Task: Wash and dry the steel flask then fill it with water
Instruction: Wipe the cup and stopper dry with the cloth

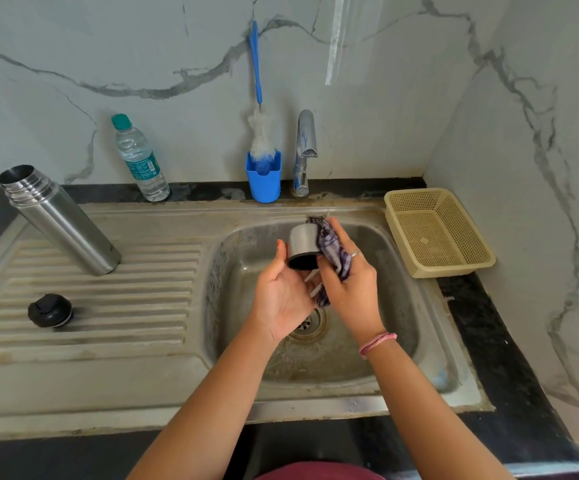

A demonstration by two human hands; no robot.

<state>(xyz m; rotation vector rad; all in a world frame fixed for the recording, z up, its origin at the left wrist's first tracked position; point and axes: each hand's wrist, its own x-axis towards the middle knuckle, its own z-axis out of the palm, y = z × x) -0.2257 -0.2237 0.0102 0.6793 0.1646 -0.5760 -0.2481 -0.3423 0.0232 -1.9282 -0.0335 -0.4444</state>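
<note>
Both our hands were busy over the sink basin (pixel 402 344): our left hand (pixel 282 296) cradled the steel cup lid (pixel 302 247) from below, palm up and fingers curled around its rim, while our right hand (pixel 348 289) pressed a purple checked cloth (pixel 333 252) against the cup's side, fingers closed on the fabric. The cup's dark open mouth tilted down toward us.

The steel flask (pixel 61 220) stood well apart, up and to the left on the ribbed drainboard (pixel 108 306), so our left hand was plainly the nearer one. It stood upright on its base, though the wide lens made its long axis look slanted, with the open threaded mouth at the upper left. Its brushed body looked clean and bright; we couldn't tell whether it was dry. Its black stopper (pixel 50 310) lay separately on the ribs, nearer us. We judged the cup was being dried, with filling not yet begun.
</note>
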